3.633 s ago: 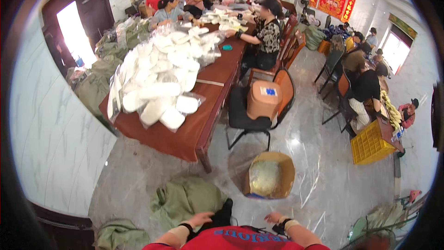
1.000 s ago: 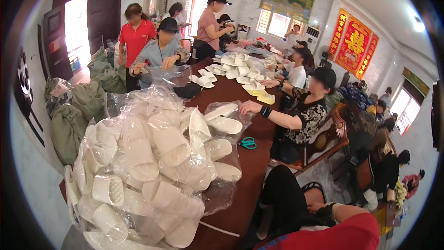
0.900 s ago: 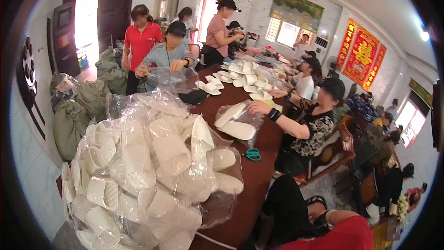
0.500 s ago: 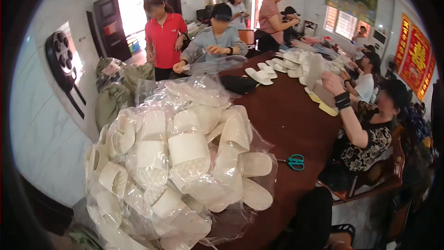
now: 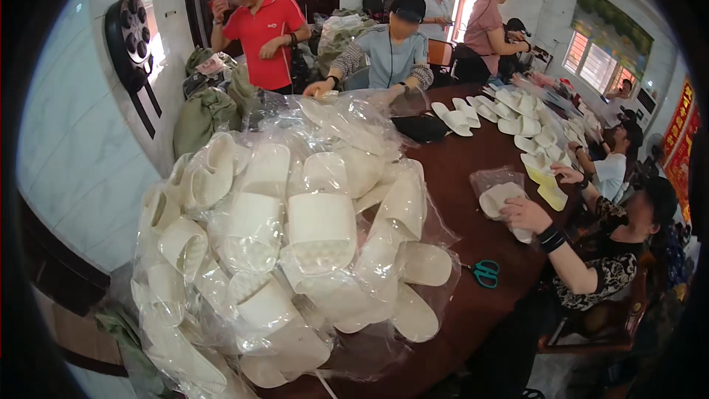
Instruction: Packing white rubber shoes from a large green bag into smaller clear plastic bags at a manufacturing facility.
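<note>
Bagged slippers (image 5: 321, 222) heaped on near end of bench (image 5: 450, 185), scissors (image 5: 486, 274) near its right edge, wearer's hands out of view, grip indeterminable.

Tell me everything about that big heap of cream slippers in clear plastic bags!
The big heap of cream slippers in clear plastic bags rests on the dark red-brown table. The slippers look smooth and rubbery, with rounded ends and wide straps; some show bumpy patterns. They lie jumbled, tilted different ways, and the shiny, crinkled plastic overlaps.
</note>
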Tool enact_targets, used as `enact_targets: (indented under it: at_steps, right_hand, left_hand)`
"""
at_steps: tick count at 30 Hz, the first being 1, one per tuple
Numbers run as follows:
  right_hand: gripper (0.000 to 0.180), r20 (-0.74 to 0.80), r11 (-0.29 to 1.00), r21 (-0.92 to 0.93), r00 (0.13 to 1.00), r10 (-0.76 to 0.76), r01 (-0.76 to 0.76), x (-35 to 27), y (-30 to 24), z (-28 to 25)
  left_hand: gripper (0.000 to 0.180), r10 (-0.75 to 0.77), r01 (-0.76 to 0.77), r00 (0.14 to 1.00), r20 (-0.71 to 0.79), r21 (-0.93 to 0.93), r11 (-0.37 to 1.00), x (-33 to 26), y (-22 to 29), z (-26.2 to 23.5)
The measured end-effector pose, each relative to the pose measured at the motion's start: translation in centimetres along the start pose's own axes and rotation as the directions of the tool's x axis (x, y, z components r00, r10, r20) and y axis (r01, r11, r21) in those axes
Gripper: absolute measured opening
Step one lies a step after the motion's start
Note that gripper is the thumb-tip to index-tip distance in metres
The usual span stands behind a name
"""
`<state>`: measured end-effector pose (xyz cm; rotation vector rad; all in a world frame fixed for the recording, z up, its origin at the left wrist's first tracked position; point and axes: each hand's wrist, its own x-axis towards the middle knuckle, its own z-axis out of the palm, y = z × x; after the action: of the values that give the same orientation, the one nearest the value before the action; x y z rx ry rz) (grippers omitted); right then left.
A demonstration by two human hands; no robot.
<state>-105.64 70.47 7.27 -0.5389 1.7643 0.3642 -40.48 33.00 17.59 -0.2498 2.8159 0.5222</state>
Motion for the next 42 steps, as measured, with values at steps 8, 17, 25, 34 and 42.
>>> enact_targets:
  at_steps: [8,17,25,34,42]
  right_hand:
    - [0.046,-0.128,0.999,-0.036,0.991,0.031,-0.036,0.8,2.7,4.4]
    - [0.046,-0.280,0.973,-0.207,0.959,0.043,-0.104,-0.7,4.1,3.1]
    - [0.047,-0.390,0.801,-0.585,0.911,-0.137,-0.129,2.2,2.5,-9.0]
    - [0.047,-0.338,0.543,-0.830,0.889,-0.309,-0.127,4.1,9.7,-9.8]
    - [0.062,-0.246,0.620,-0.779,0.955,-0.165,-0.093,7.7,14.9,-4.6]
  left_hand:
    - [0.076,0.008,-0.004,0.999,-0.041,0.116,0.993,-0.1,0.3,2.5]
    - [0.072,-0.057,0.054,0.997,0.053,0.066,0.996,1.1,0.8,0.7]
    - [0.062,-0.092,-0.103,0.967,0.236,0.699,0.708,0.5,0.0,3.3]
    - [0.076,-0.266,0.140,0.941,0.211,0.471,0.871,1.2,2.3,0.1]
    - [0.082,-0.262,0.208,0.963,0.070,0.428,0.879,1.6,4.8,0.4]
